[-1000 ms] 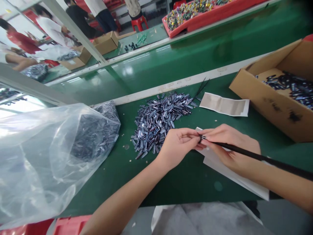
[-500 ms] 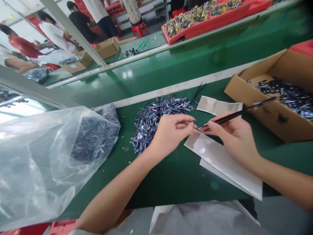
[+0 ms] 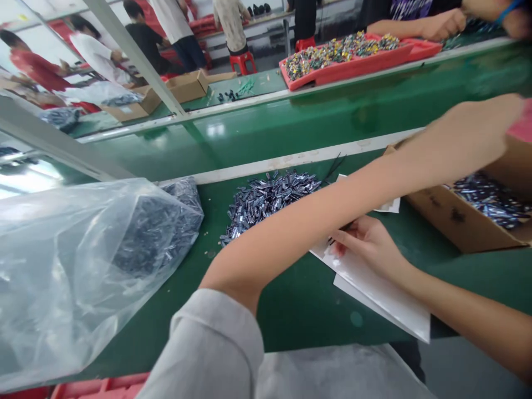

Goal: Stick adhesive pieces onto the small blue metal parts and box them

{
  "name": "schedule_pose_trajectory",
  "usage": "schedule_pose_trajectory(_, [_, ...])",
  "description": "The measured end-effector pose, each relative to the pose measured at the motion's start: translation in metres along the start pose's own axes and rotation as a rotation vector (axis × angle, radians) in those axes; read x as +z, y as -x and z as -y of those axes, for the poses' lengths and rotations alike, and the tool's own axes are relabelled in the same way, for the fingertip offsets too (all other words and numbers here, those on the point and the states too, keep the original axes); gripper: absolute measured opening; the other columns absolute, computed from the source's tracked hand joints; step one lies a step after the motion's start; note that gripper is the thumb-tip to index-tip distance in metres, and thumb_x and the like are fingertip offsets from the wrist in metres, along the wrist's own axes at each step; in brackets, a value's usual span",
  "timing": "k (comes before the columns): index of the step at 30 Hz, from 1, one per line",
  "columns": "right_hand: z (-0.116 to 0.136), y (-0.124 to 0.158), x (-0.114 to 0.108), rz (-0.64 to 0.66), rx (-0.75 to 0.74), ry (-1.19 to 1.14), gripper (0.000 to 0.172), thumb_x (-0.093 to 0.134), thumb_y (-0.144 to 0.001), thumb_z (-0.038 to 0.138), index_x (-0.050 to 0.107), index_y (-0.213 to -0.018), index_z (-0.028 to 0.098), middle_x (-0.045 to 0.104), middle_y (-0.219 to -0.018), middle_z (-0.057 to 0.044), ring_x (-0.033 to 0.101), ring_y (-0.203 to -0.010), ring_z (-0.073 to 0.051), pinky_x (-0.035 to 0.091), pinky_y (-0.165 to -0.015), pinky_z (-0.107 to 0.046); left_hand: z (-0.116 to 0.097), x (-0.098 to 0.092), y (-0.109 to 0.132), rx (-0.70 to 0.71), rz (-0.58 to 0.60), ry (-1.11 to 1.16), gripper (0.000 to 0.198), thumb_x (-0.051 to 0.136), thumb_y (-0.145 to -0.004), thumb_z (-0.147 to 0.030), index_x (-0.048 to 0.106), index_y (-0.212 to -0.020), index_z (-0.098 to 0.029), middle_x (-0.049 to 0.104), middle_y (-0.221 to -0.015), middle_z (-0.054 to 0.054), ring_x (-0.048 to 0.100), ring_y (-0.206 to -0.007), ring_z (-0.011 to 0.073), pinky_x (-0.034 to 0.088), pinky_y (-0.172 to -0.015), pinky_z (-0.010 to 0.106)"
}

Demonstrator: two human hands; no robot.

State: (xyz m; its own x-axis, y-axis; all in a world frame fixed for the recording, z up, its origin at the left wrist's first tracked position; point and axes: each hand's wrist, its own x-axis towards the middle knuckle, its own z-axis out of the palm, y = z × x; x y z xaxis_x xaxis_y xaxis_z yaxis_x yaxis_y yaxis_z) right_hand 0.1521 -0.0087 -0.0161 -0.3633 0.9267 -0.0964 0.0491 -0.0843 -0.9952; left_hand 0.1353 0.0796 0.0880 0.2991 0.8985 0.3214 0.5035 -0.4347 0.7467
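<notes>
Green worktop [image 3: 291, 310], brown cardboard box [image 3: 465, 230] at right.
Left hand [image 3: 488, 130] is nearer it, can't tell its grip; right hand [image 3: 374, 244] pinches thin black tool [image 3: 331, 241].

The left hand [image 3: 492, 126] is blurred; the right edge cuts off the cardboard box [image 3: 467, 227].

No text can be read. Between one and two o'clock, a dark shirt [image 3: 376, 11] bears purple print [image 3: 409, 8], cut off by the top edge and illegible. Near three o'clock, dark marks [image 3: 458, 215] on a box [image 3: 474, 235] are too smudged to make out.
</notes>
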Motion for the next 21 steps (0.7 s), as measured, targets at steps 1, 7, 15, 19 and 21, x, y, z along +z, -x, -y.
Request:
schedule_pose_trajectory(1, [-0.001,0.000,0.000,0.010,0.010,0.018,0.024,0.066,-0.079,0.039,0.054,-0.075,0.019,0.065,-0.054,0.000,0.062,-0.046,-0.016,0.052,-0.047,-0.029,0.011,-0.011,0.016,0.020,0.009,-0.041,0.016,0.052,-0.081,-0.014,0.065,-0.091,-0.014,0.067,-0.087,0.005,0.063,-0.086,0.0167,0.051,-0.078,0.028])
schedule_pose_trajectory(7, [-0.004,0.000,-0.001,0.008,-0.025,0.266,0.012,0.060,-0.082,0.027,0.054,-0.076,0.019,0.061,-0.050,0.003,0.055,-0.039,-0.013,0.042,-0.043,-0.025,0.076,-0.086,0.124,0.063,0.150,-0.255,0.016,0.048,-0.083,-0.011,0.064,-0.085,-0.014,0.066,-0.087,0.005,0.060,-0.083,0.0153,0.048,-0.076,0.028])
schedule_pose_trajectory(15, [-0.003,0.000,0.002,-0.020,-0.058,0.446,0.010,0.060,-0.082,0.023,0.057,-0.073,0.020,0.061,-0.049,0.004,0.055,-0.041,-0.013,0.041,-0.046,-0.026,0.100,-0.072,0.198,0.029,0.260,-0.342,0.016,0.050,-0.088,-0.016,0.066,-0.090,-0.018,0.066,-0.095,0.004,0.058,-0.092,0.0165,0.044,-0.084,0.034])
schedule_pose_trajectory(19, [-0.003,0.000,0.003,0.003,-0.039,0.422,0.011,0.060,-0.082,0.024,0.057,-0.072,0.020,0.061,-0.050,0.004,0.055,-0.041,-0.013,0.041,-0.046,-0.026,0.104,-0.068,0.204,0.062,0.231,-0.342,0.019,0.047,-0.090,-0.013,0.066,-0.090,-0.018,0.067,-0.095,0.004,0.056,-0.093,0.0163,0.042,-0.086,0.034])
schedule_pose_trajectory(21, [-0.003,0.000,0.003,0.009,-0.028,0.413,0.011,0.060,-0.082,0.024,0.057,-0.072,0.020,0.061,-0.051,0.004,0.055,-0.042,-0.012,0.041,-0.046,-0.026,0.103,-0.069,0.204,0.070,0.225,-0.341,0.019,0.048,-0.089,-0.013,0.066,-0.088,-0.018,0.067,-0.094,0.003,0.056,-0.093,0.0157,0.041,-0.086,0.034])
